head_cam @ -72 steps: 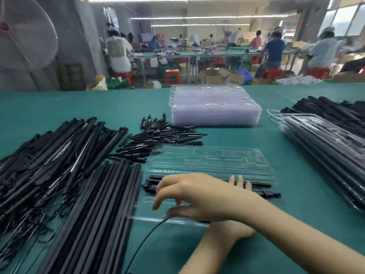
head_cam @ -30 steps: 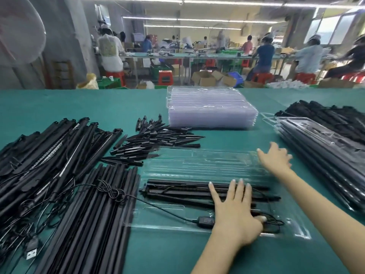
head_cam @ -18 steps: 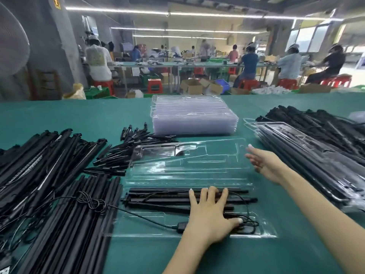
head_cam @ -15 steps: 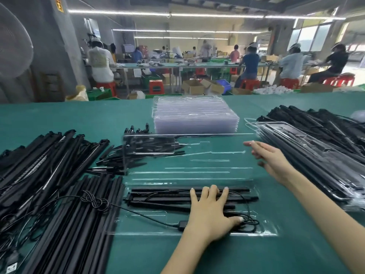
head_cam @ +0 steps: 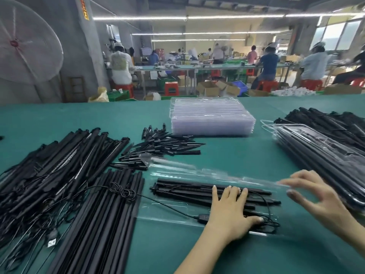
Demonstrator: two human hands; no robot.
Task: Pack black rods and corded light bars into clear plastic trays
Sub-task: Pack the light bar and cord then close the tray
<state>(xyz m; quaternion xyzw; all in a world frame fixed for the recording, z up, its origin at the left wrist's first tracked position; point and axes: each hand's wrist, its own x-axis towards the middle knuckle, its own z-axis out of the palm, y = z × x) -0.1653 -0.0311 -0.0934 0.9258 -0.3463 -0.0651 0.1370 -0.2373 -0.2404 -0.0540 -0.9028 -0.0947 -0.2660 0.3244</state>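
Note:
A clear plastic tray (head_cam: 167,206) lies open on the green table in front of me. Black rods and a light bar (head_cam: 187,189) lie in it, and the bar's cord with an inline controller (head_cam: 201,216) trails out to the left. My left hand (head_cam: 231,214) presses flat on the rods, with its thumb on the coiled cord. The tray's hinged lid (head_cam: 197,171) is raised and tilted over toward me, blurred by motion. My right hand (head_cam: 320,200) pinches the lid's right end between fingers and thumb.
At my left lie a row of plain black rods (head_cam: 102,214), a tangle of corded light bars (head_cam: 49,165) and a heap of short black spikes (head_cam: 164,145). Empty clear trays (head_cam: 211,119) are stacked at the back centre. Packed trays (head_cam: 316,151) pile up at the right.
My right hand took the far lid, lifted it off the table and swung it over toward me; it now hangs low above the rods. My left hand stayed pressed on the rods.

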